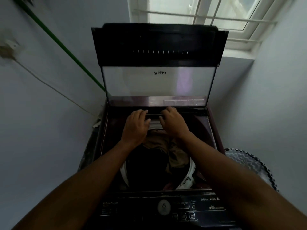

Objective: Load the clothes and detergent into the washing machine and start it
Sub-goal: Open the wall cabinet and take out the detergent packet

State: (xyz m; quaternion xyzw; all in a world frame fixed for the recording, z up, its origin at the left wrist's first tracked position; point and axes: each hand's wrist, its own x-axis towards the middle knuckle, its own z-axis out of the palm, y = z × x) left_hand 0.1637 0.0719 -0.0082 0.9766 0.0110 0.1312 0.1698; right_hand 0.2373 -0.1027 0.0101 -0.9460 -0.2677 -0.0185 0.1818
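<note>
Washer point(103, 146): one top-loader, in the corner under one window point(204, 19). One lid point(157, 63) folded up, glass panel upright. One drum point(186, 178), dim, with clothes point(176, 156) inside — brown and dark pieces, count unclear. One basket point(249, 165) just right of the machine. One dial point(164, 206) on the front panel. Both arms stretched forward: my left hand point(136, 125) and right hand point(173, 122) rest side by side on the rear tub edge, fingers curled over a dark strip there; can't tell if they actually grasp it.
</note>
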